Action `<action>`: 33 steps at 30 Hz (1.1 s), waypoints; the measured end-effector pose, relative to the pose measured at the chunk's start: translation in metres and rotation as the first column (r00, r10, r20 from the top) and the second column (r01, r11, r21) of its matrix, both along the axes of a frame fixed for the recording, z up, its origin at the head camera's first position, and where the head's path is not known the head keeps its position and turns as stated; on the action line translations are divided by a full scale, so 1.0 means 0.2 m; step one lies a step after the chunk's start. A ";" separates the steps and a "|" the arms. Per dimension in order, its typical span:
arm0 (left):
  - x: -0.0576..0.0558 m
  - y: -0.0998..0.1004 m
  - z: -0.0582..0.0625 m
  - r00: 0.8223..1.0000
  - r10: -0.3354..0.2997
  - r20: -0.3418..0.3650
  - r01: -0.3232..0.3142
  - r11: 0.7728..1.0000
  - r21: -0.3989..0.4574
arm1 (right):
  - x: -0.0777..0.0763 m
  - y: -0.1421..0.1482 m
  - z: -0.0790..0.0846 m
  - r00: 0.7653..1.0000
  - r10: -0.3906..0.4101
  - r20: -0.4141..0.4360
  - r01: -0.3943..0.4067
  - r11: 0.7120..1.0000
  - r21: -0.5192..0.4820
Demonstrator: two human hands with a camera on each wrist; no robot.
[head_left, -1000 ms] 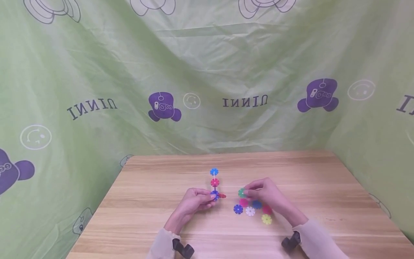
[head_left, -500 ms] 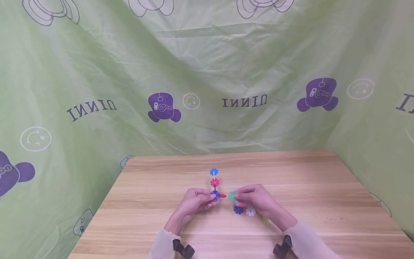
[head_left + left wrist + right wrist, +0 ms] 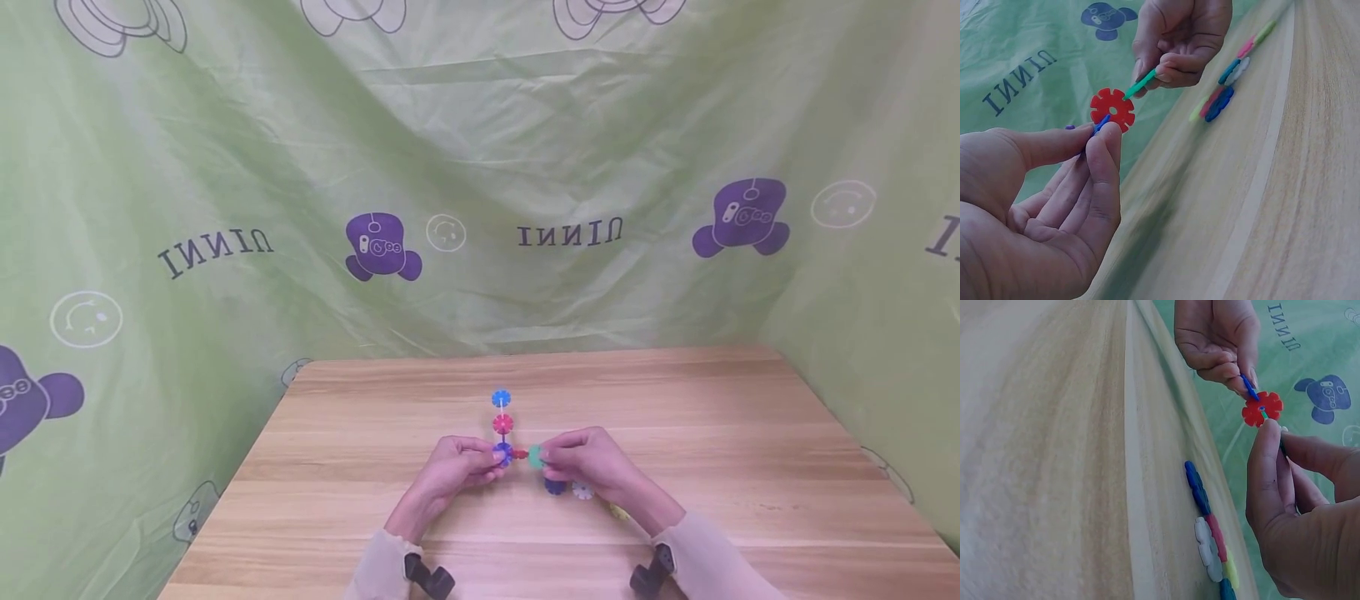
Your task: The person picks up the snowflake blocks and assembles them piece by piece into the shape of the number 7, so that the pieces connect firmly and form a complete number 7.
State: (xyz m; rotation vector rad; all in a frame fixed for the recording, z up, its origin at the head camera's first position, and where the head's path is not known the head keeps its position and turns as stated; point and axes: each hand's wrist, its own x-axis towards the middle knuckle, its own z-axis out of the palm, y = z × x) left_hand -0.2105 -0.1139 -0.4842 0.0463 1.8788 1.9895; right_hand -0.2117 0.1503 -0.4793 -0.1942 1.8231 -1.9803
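Note:
My left hand [image 3: 453, 467] pinches a dark blue notched interlocking disc [image 3: 503, 454] between thumb and fingers. From it a chain stretches away from me, with a pink-red disc [image 3: 502, 424], an edge-on white disc and a light blue disc [image 3: 501, 398] at its tip. A red disc [image 3: 1113, 109] is slotted into the dark blue one on its right side. My right hand [image 3: 592, 458] pinches a green disc [image 3: 1141, 84], whose edge meets the red disc's rim in the left wrist view. Fingers partly cover the blue and green discs.
Loose discs lie on the wooden table [image 3: 360, 408] under and beside my right hand: a dark blue disc [image 3: 555, 486], a white disc [image 3: 582, 490], a yellow disc [image 3: 618, 512] and several others partly hidden. A green printed cloth [image 3: 480, 308] hangs behind the table.
My right hand has moved left with the green disc, from above the loose discs to the red disc. The left hand has stayed almost in place.

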 end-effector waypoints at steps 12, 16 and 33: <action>0.02 0.03 -0.01 1.000 0.026 0.011 -0.026 1.000 -0.004 | 0.01 -0.04 -0.01 1.000 -0.007 -0.006 0.008 0.999 0.050; 0.02 0.03 -0.02 0.999 0.031 0.013 -0.031 0.999 -0.013 | 0.01 -0.05 -0.02 1.000 -0.025 -0.004 0.025 0.998 0.062; 0.00 0.01 -0.02 0.999 0.025 0.025 -0.025 0.999 0.023 | -0.08 0.07 0.05 0.962 -0.095 -0.257 0.188 0.912 0.366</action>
